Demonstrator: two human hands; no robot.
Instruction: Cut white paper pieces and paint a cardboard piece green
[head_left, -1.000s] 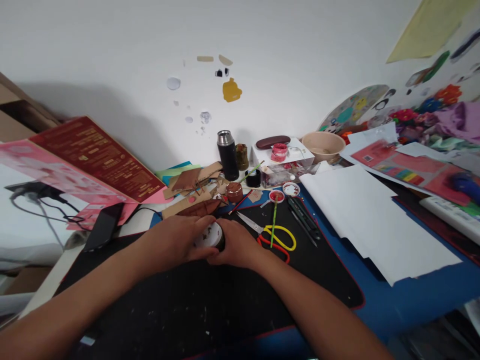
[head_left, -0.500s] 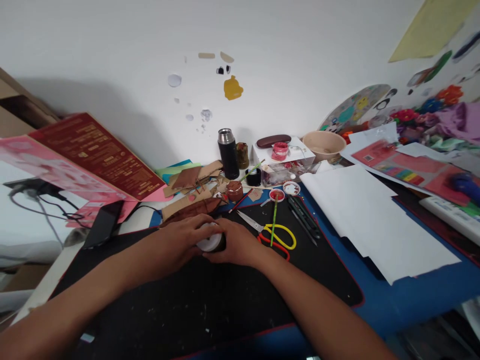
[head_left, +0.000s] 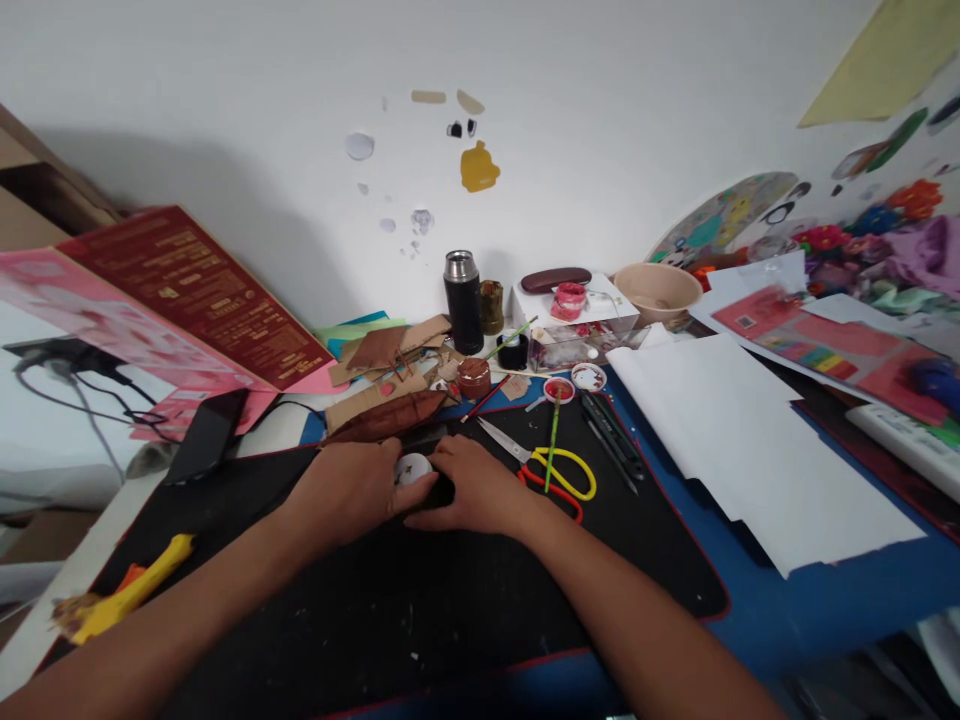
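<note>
Disc with a white face and a dark mark at its middle [head_left: 412, 467] sits between the two hands, over the far middle part of the black mat [head_left: 375, 625]. Left hand [head_left: 343, 488] grasps it, thumb across the near edge and fingers curled round the left side. Right hand [head_left: 480, 488] lies just beside, its thumb and forefinger parted toward the disc; the gap between them is dark, so I cannot tell whether it grips something there or is loose.

The step in hand looks like close two-handed handling of this disc. I judge that the next move calls for a steady left grasp and a careful right thumb and forefinger, with the wrist kept off the scissors.

Just beyond the hands lies a brown, pointed roll [head_left: 390, 418]. To the right, scissors with yellow and red handles [head_left: 523, 453] lie under a green stick [head_left: 553, 440], whose far end rests in a small dish of red paint [head_left: 561, 393]. Farther back stand a jar of brown paint [head_left: 474, 379] and an uncapped black flask [head_left: 464, 312]. White paper [head_left: 757, 440] spreads at far right; a phone [head_left: 207, 438] leans at left, and a yellow stick-like piece [head_left: 139, 590] is near the left forearm.
</note>
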